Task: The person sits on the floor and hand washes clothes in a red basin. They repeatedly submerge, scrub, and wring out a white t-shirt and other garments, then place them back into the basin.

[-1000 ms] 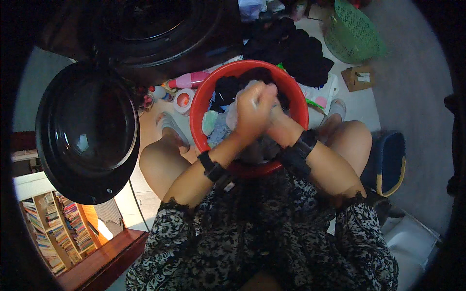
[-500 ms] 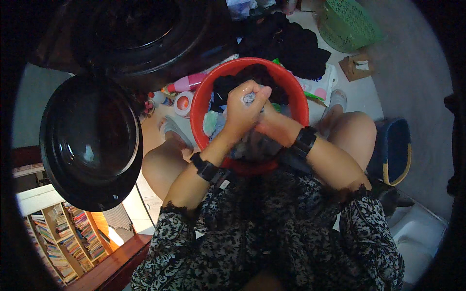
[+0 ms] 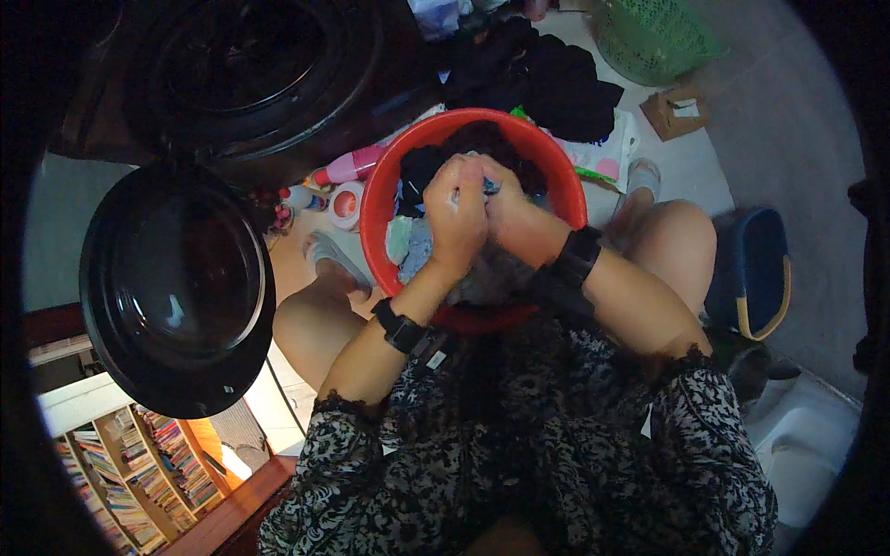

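Over the red tub (image 3: pixel 373 218) between my knees, my left hand (image 3: pixel 456 208) and my right hand (image 3: pixel 521 211) are pressed together, fingers closed round a small piece of cloth (image 3: pixel 490 185). Only a bluish bit of that cloth shows between the hands; the rest is hidden in my grip. Inside the tub below lie dark clothes (image 3: pixel 420 167), a light blue cloth (image 3: pixel 418 252) and a pale green cloth (image 3: pixel 399 239). My forearms cover part of the tub's contents. A black band sits on each wrist.
A large black round lid (image 3: pixel 176 296) stands raised at the left. Beyond the tub are a pink bottle (image 3: pixel 352 167), a pile of black clothes (image 3: pixel 556 93), a white bag (image 3: pixel 603 157) and a green basket (image 3: pixel 649 42). A blue bucket (image 3: pixel 749 269) stands right of my knee.
My hands have turned against each other round the cloth, and my left hand is now more upright. A different bit of the cloth shows. The whole view has shifted slightly.
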The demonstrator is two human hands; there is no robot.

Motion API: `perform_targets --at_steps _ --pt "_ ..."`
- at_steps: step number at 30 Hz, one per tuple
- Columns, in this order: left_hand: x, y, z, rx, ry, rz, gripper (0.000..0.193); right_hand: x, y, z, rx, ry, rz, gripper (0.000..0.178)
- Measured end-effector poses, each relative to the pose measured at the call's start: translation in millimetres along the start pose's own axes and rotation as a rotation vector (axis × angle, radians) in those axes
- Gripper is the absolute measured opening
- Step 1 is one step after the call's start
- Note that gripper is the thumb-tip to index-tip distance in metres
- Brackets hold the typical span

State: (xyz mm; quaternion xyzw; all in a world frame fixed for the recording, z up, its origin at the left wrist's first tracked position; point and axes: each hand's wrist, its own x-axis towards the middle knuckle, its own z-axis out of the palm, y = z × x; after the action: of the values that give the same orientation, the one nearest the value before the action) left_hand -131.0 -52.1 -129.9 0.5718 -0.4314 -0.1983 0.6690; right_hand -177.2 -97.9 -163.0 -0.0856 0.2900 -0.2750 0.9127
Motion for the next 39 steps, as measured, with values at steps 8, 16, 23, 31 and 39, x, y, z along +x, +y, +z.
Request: perform_targets --at_steps 8,16,23,31,39 --pt "38.6 -12.2 -27.3 -0.185 0.008 -0.277 0.045 -14.6 20.0 9.4 -0.895 0.238 0.113 0.034" --pt "9.5 0.3 2.6 -0.047 0.066 -0.067 0.036 -22.6 14.7 15.6 -0.34 0.231 0.0 0.034" --pt "31.2 -23.4 -31.2 -0.395 -0.001 -0.307 0.047 -1.9 35.2 -5.8 -0.818 0.195 0.158 0.031" --pt "54.4 -40.7 -72.1 -0.113 -0.058 -0.421 0.051 -37.6 -43.1 28.0 -0.367 -0.043 0.256 0.048" --pt "35.1 -15.9 -114.2 0.125 -0.834 -0.472 0.065 -33.7 -102.6 -8.5 -0.547 -0.129 0.105 0.029"
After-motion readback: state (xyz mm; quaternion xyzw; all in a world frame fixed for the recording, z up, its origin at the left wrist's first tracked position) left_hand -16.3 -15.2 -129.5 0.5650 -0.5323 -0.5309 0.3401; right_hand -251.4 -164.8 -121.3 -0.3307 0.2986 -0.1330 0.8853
